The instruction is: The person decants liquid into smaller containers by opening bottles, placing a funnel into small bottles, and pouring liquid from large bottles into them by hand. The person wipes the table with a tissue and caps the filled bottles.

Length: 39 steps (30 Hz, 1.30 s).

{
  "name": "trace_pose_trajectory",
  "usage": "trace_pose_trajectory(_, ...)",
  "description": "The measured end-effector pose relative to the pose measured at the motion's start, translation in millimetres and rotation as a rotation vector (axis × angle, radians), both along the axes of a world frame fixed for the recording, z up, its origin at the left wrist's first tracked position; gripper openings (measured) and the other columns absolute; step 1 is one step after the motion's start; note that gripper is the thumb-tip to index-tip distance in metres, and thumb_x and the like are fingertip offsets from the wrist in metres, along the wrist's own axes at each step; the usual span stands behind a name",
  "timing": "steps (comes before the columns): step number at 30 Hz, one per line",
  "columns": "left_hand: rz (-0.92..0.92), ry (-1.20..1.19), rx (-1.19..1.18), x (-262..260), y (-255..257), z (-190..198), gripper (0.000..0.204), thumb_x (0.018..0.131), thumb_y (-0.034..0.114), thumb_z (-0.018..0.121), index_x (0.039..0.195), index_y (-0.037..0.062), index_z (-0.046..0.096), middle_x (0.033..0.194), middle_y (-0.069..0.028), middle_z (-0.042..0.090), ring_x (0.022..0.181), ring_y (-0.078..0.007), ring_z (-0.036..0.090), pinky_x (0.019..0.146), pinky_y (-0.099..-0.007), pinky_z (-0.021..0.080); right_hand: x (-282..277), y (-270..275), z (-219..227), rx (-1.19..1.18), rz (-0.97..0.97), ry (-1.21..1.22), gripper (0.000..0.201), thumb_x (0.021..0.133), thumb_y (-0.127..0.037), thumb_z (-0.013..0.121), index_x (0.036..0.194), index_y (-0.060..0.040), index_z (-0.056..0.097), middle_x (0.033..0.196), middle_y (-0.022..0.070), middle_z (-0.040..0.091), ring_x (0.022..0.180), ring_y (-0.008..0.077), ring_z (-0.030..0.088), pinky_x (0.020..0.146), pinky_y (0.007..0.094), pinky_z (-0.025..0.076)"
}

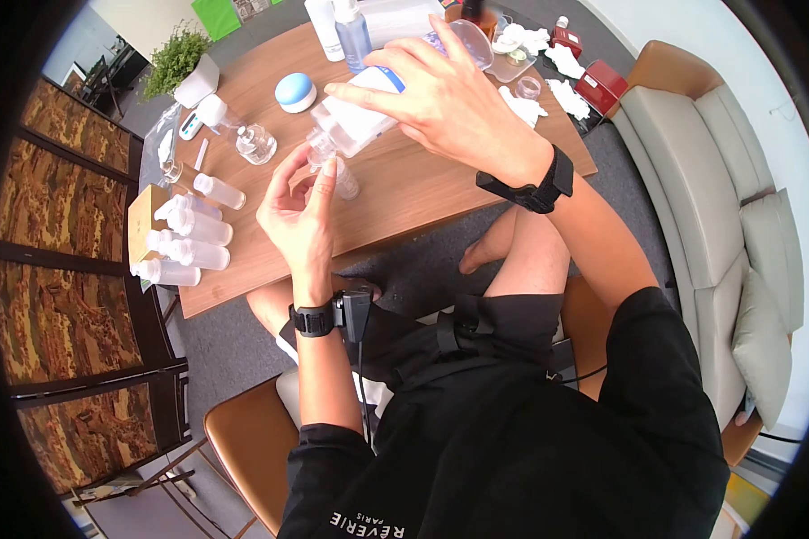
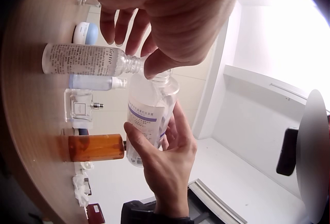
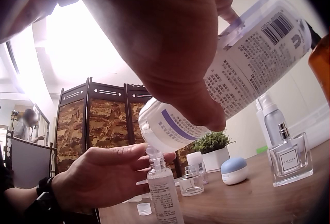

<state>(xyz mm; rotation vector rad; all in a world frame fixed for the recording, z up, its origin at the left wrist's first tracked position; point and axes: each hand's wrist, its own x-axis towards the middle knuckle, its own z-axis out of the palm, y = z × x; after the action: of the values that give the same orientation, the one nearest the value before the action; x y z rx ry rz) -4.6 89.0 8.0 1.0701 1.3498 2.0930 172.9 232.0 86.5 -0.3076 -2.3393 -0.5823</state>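
Observation:
My right hand [image 1: 449,99] grips a large clear bottle [image 1: 355,126] with a white label and a purple stripe. It is tilted, its neck down at the mouth of a slim clear bottle [image 1: 346,182]. That slim bottle stands upright on the wooden table, covered in fine print, as the right wrist view shows. With thumb and fingers, my left hand [image 1: 298,214] pinches around the slim bottle's neck, where the two mouths meet. In the left wrist view the thumb covers part of the slim bottle's [image 2: 82,60] mouth. A small white cap [image 3: 144,209] lies close by.
Beyond the hands are a blue-lidded jar [image 1: 295,92], a glass bottle [image 1: 256,144] and a potted plant [image 1: 180,72]. Several translucent bottles [image 1: 198,225] crowd the left edge. A perfume bottle [image 3: 290,157], an amber bottle [image 2: 96,147] and crumpled tissues [image 1: 523,108] are at the right.

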Motion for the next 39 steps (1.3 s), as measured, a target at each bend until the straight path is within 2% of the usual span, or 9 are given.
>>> trace_pose_trajectory(20,0.002,0.006,-0.008,-1.6,0.9,-2.1,0.042,0.089,-0.003,0.082,0.128,-0.0079,0.068,0.122,-0.0146,0.069,0.092,-0.0170,0.071,0.081,-0.0277,0.059,-0.2,0.3,-0.8,-0.035,0.012,0.005,0.052,0.095,-0.015,0.065,0.143,-0.0345,0.063,0.121,0.0059,0.068,0.117,0.0239,0.063,0.117,0.0610,0.034)
trace_pose_trajectory(23,0.008,0.019,-0.005,-2.4,0.9,-2.7,0.042,0.089,-0.002,0.083,0.128,-0.0073,0.068,0.122,-0.0139,0.070,0.092,-0.0164,0.071,0.082,-0.0276,0.059,0.8,-0.7,-1.4,-0.033,0.004,0.005,0.057,0.092,-0.014,0.069,0.145,-0.0340,0.062,0.121,0.0058,0.068,0.118,0.0237,0.063,0.117,0.0601,0.034)
trace_pose_trajectory(28,0.003,0.016,-0.005,-1.8,0.3,-0.8,0.041,0.089,-0.002,0.083,0.128,-0.0065,0.069,0.121,-0.0126,0.072,0.091,-0.0154,0.071,0.082,-0.0270,0.058,5.2,-1.2,-5.9,-0.117,-0.004,-0.022,0.076,0.082,-0.017,0.082,0.151,-0.0328,0.056,0.124,0.0060,0.067,0.120,0.0238,0.064,0.118,0.0583,0.033)
trace_pose_trajectory(32,-0.002,0.030,-0.002,-2.0,0.5,-0.5,0.041,0.089,-0.001,0.082,0.127,-0.0065,0.069,0.122,-0.0128,0.072,0.091,-0.0154,0.071,0.082,-0.0270,0.058,6.7,3.7,-16.3,-0.182,-0.033,-0.037,0.081,0.080,-0.020,0.085,0.153,-0.0320,0.054,0.126,0.0060,0.067,0.123,0.0239,0.063,0.119,0.0563,0.032)
trace_pose_trajectory(35,0.002,0.047,-0.025,-2.4,-0.9,2.1,0.041,0.089,-0.002,0.082,0.127,-0.0064,0.069,0.122,-0.0129,0.072,0.092,-0.0154,0.070,0.082,-0.0272,0.058,10.2,11.7,-22.1,-0.281,0.020,0.030,0.079,0.081,-0.024,0.085,0.153,-0.0287,0.053,0.126,0.0082,0.069,0.118,0.0270,0.066,0.115,0.0588,0.037)
trace_pose_trajectory(37,-0.001,0.043,-0.034,-2.4,-1.5,3.2,0.041,0.089,-0.002,0.082,0.128,-0.0064,0.069,0.122,-0.0129,0.072,0.092,-0.0156,0.070,0.082,-0.0274,0.058,14.2,17.5,-24.7,-0.493,0.043,0.156,0.082,0.077,-0.024,0.087,0.152,-0.0193,0.054,0.125,0.0102,0.071,0.114,0.0315,0.068,0.113,0.0538,0.045)
trace_pose_trajectory(38,0.001,0.047,-0.036,-2.5,-1.6,4.0,0.041,0.089,-0.002,0.082,0.128,-0.0064,0.069,0.122,-0.0129,0.072,0.092,-0.0156,0.070,0.082,-0.0274,0.058,15.1,21.3,-27.4,-0.494,0.045,0.160,0.082,0.077,-0.024,0.087,0.152,-0.0193,0.054,0.125,0.0102,0.071,0.114,0.0315,0.068,0.113,0.0538,0.045)
trace_pose_trajectory(39,0.001,0.054,-0.035,-2.5,-1.5,4.7,0.041,0.089,-0.002,0.082,0.128,-0.0063,0.069,0.122,-0.0128,0.072,0.092,-0.0156,0.070,0.082,-0.0274,0.058,15.9,25.5,-31.2,-0.556,0.027,0.252,0.080,0.079,-0.029,0.086,0.150,-0.0136,0.053,0.123,0.0157,0.072,0.112,0.0343,0.070,0.108,0.0523,0.048)
